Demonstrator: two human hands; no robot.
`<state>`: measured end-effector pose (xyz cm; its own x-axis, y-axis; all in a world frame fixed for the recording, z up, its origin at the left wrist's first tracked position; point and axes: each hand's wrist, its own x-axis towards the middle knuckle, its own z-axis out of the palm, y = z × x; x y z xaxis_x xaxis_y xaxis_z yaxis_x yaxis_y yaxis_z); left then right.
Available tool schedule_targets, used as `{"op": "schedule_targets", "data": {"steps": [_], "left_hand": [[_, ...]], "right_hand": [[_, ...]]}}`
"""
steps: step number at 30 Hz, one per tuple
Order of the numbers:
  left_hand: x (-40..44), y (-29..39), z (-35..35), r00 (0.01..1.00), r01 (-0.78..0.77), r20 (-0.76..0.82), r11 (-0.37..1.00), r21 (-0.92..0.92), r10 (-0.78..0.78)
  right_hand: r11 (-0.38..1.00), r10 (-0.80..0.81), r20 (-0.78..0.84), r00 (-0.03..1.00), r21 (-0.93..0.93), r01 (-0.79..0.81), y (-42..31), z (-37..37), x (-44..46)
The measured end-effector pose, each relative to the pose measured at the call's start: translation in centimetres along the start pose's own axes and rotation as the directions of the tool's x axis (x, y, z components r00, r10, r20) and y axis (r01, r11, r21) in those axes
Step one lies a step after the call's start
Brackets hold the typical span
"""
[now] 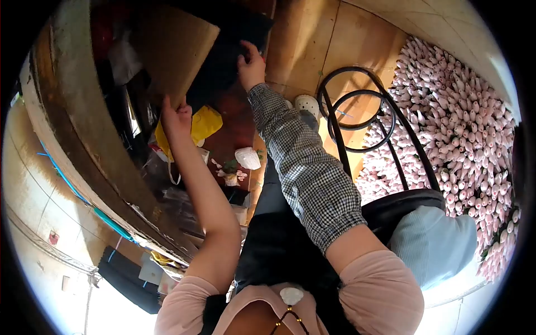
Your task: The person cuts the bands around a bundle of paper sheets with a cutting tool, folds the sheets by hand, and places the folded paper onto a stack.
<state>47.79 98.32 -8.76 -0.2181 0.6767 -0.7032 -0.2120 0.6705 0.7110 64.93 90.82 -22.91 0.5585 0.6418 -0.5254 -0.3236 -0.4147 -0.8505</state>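
Observation:
My left hand is closed on the lower edge of a brown cardboard box, with thumb and fingers pinched at its corner. Just below that hand a yellow bag lies crumpled. My right hand, its arm in a black-and-white checked sleeve, is at the right side of a dark cloth-like sheet. Its index finger and thumb are curved and apart, with no held thing visible between them; whether they touch the sheet I cannot tell. The box covers part of the dark sheet.
A worn wooden edge runs along the left. A crumpled white paper and small pink scraps lie on a reddish surface. To the right stand a black metal-framed stool and a large mass of pink flower buds.

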Motion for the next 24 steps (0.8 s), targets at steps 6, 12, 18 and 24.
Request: {"op": "schedule_targets", "data": {"steps": [6, 12, 18, 24], "left_hand": [[2.3, 0.1, -4.9, 0.927, 0.211, 0.358, 0.945, -0.249, -0.113], [1.6, -1.3, -5.7, 0.855, 0.468, 0.481, 0.688, -0.554, -0.194], [2.3, -1.7, -7.5, 0.779, 0.572, 0.604, 0.584, -0.577, -0.167], [2.6, -2.6, -7.2, 0.869, 0.43, 0.453, 0.757, -0.492, -0.199]], "right_hand": [[0.986, -0.088, -0.106, 0.99, 0.133, 0.102, -2.1, -3.3, -0.6], [0.741, 0.232, 0.194, 0.953, 0.6, -0.302, -2.4, -2.9, -2.0], [0.925, -0.162, -0.139, 0.977, 0.324, 0.2, -4.3, -0.9, -3.5], [0.936, -0.346, 0.172, 0.922, 0.133, 0.326, -7.6, -1.6, -1.0]]}}
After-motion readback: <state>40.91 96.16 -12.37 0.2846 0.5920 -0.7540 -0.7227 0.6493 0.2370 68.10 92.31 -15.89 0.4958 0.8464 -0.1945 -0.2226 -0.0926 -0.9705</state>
